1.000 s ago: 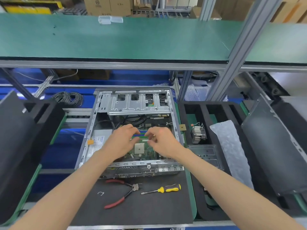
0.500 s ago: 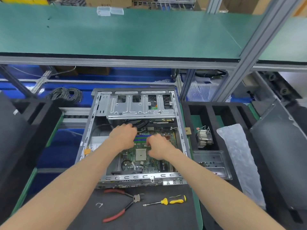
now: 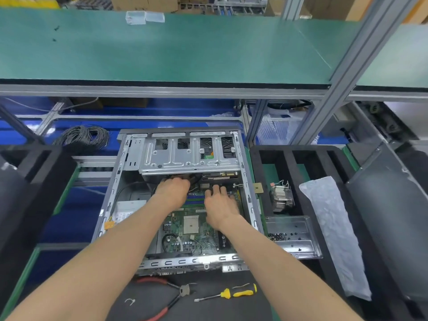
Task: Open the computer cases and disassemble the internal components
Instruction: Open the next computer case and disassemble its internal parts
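Setting: electronics disassembly line in a workshop or factory.
Evidence: green-matted bench (image 3: 162, 54) on aluminium framing (image 3: 361, 66); opened PC case (image 3: 180, 198) on a black mat, pliers (image 3: 171, 297) and screwdriver (image 3: 231, 293) beside it; black foam trays (image 3: 301, 163) holding a heatsink (image 3: 281, 198); cable coil (image 3: 83, 137); cardboard boxes (image 3: 143, 2) stacked behind the bench.

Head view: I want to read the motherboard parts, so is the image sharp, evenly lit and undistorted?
Head view: wide-angle bending bows the green shelf and frame posts; lighting is even, without harsh glare; the motherboard is fairly sharp but its markings are too small to read; the right hand is slightly blurred.
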Motion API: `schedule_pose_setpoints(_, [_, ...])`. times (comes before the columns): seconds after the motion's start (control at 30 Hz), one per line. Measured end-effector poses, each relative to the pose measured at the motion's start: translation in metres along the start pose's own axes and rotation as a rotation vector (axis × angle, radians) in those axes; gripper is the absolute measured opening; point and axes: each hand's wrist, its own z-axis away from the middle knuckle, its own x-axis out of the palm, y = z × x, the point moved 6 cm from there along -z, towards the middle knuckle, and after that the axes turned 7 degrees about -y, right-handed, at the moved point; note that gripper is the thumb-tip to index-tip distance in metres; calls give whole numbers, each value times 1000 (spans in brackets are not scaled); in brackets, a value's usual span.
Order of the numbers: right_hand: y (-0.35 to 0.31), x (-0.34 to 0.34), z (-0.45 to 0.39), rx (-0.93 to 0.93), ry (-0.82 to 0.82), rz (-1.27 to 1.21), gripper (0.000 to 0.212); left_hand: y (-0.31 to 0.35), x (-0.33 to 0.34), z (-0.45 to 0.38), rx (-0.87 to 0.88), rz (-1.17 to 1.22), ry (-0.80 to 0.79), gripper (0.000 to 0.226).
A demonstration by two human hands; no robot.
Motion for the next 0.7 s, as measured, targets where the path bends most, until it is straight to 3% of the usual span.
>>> schedule_pose_setpoints(0.1, [-1, 0, -7, 1, 29, 26, 66, -10, -9, -6, 57, -4, -37, 22])
schedule_pose_setpoints(0.27, [-3, 0, -16, -1, 58, 56, 63, -9, -23, -4, 222, -20, 54, 40])
schedule_pose_setpoints(0.37, [-3, 0, -19, -8, 67, 50, 64, -6, -25, -2, 271, -73, 91, 30])
schedule_pose_setpoints(0.43, [-4, 2, -19, -15, 67, 49, 65, -7, -24, -1, 255, -104, 102, 24])
schedule_pose_setpoints(0.6, [-4, 2, -19, -18, 66, 34, 65, -7, -30, -6, 129, -311, 256, 46])
schedule_pose_setpoints(0.7, [-4, 2, -19, -19, 59, 24, 67, -13, -15, -16, 66, -166, 71, 35])
